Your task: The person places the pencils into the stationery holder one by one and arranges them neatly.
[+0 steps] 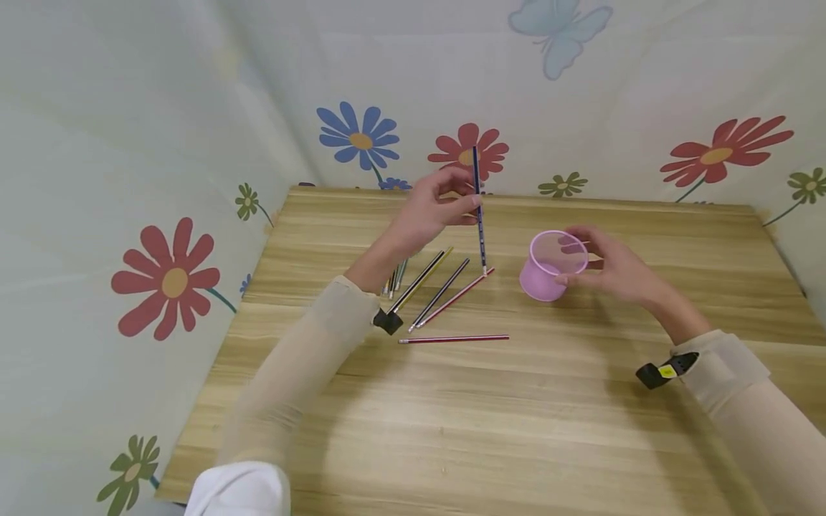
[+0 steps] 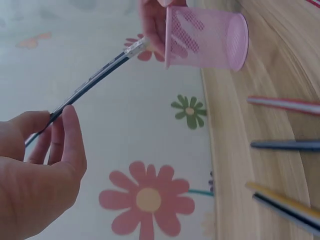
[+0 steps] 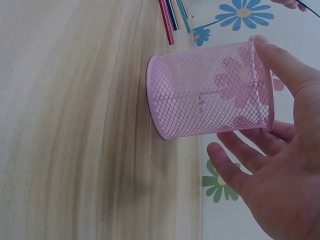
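Note:
Between thumb and fingertips my left hand [image 1: 429,208] pinches a dark blue pencil [image 1: 481,233]. The pencil stands nearly upright above the table, its pale eraser end down, to the left of the cup. In the left wrist view the eraser end of the pencil [image 2: 95,80] points toward the cup. My right hand [image 1: 613,269] holds a pink mesh pencil cup [image 1: 540,281] by its rim, thumb on the near side and fingers on the far side. The cup [image 3: 205,92] is upright, with no pencils visible inside.
Several pencils lie on the wooden table [image 1: 439,430], among them a red pencil [image 1: 454,339] in front, a dark pencil [image 1: 439,295] and a yellow pencil [image 1: 424,278]. More pencils [image 1: 395,278] are partly hidden under my left wrist. A flower-patterned cloth [image 1: 413,72] hangs behind the table.

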`<state>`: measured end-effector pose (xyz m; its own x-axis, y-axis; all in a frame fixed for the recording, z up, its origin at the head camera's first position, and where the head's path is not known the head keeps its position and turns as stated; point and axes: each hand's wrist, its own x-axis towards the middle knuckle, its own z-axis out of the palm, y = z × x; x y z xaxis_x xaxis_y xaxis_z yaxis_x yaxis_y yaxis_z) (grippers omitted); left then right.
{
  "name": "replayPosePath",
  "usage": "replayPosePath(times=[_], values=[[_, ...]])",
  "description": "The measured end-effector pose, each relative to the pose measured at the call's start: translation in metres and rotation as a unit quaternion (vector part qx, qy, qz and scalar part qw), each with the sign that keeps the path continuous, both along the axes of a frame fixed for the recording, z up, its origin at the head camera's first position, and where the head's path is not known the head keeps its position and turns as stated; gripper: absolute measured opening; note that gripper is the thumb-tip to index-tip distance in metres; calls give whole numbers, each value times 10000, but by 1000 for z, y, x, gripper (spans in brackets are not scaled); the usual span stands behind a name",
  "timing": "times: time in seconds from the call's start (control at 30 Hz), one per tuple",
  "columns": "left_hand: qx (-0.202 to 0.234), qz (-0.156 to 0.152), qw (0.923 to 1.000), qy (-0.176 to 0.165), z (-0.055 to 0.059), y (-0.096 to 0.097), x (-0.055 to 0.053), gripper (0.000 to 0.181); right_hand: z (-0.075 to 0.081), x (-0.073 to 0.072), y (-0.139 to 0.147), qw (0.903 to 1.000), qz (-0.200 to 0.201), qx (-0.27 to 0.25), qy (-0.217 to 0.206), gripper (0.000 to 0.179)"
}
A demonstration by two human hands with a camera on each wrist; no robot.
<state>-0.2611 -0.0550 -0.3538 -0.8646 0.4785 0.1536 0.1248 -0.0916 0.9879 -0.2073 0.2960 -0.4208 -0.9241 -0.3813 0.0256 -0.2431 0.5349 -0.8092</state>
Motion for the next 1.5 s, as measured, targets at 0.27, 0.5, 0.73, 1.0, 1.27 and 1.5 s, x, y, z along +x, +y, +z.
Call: replayPosePath(times=[0.27, 0.5, 0.73, 1.0, 1.27, 1.5], values=[[857, 406, 9947, -390, -1, 38, -11, 28, -5, -2, -4, 9993, 7, -374, 4, 80], [382, 630, 9972, -119, -10, 74, -16, 23, -11, 1, -1, 9992, -68, -389, -11, 80], [-944, 796, 9902, 652, -27, 101, -14, 21, -12, 3, 0, 9994, -10, -344, 1, 79], [-1788, 584, 9768, 1023, -40, 118, -9, 21, -12, 2, 0, 9995, -107, -295, -11, 80], [-1940, 503, 9723, 1205, -54, 124, -10, 15, -13, 1, 1, 9996, -70, -260, -34, 81], [-2189, 411, 9668, 1253, -61, 128, -8, 15, -13, 2, 2, 9995, -94, -303, 19, 80]])
